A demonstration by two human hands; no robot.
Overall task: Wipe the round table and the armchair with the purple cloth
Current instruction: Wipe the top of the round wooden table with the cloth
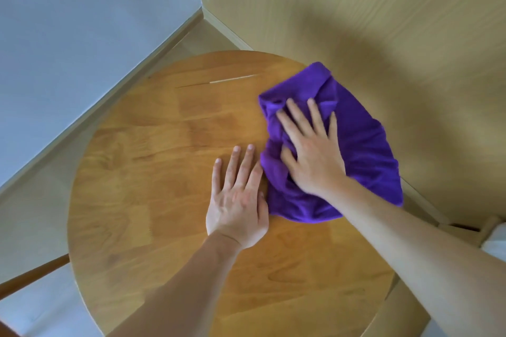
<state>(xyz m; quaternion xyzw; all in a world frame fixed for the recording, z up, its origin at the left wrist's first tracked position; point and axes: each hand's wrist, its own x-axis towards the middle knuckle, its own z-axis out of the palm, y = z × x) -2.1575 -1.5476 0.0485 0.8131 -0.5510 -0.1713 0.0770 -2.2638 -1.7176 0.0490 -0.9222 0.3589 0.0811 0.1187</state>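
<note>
Round table (pixel 153 172): purple cloth (pixel 364 150) under right hand (pixel 312 153).

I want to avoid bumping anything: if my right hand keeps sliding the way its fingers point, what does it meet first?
Probably the wood-grain wall. The right hand presses the purple cloth near the round table edge, fingers pointing toward it; depth is unclear.

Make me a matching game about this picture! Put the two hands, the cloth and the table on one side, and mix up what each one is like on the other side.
Things:
1. left hand
2. right hand
3. purple cloth
4. round table

What it is like:
A. wooden and brown
B. crumpled, at the table's right edge
C. flat on bare wood
D. pressing on the cloth

Pairs: 1-C, 2-D, 3-B, 4-A
</note>
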